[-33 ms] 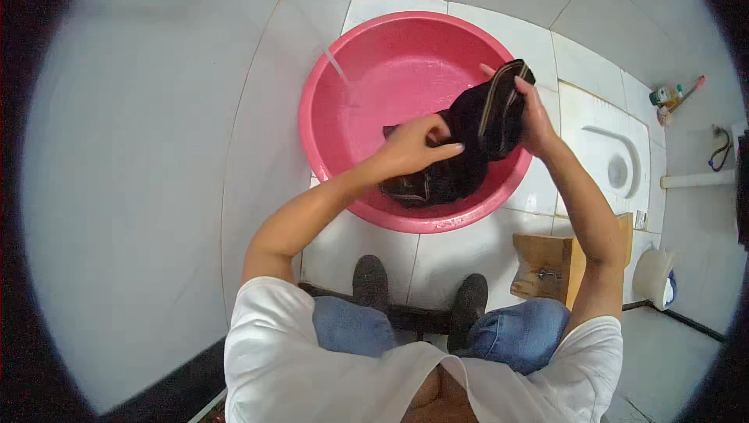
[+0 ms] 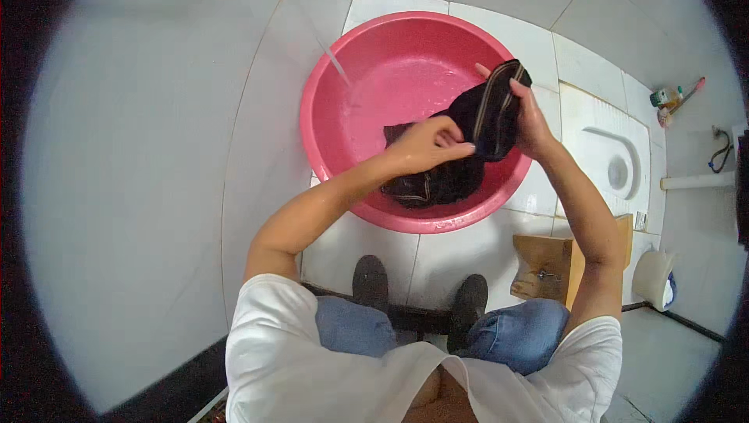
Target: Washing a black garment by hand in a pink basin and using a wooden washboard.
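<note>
A wet-looking black garment [image 2: 491, 111] with thin pale lines along its raised part is partly lifted out of a pink basin [image 2: 421, 225]. Its lower folds lie bunched at the basin's near right side. My right hand [image 2: 534, 120] grips the raised end, thumb in front and fingertips showing behind. My left hand [image 2: 425, 145] is at the left edge of the raised cloth, fingers curled and thumb stretched against it; the cloth hides part of its grip. A thin stream of water [image 2: 337, 64] falls into the basin's left side.
A wooden stool [image 2: 544, 267] stands on the tiled floor by my right knee. Beyond it is a white squat toilet [image 2: 616, 169]. Bottles and a brush [image 2: 669, 97] sit by the right wall, with a white bin [image 2: 654, 276] nearer me. A wall rises close on the left.
My left hand has slid slightly right along the cloth. My right hand and the raised part of the garment have shifted slightly left. The basin has stayed in place.
</note>
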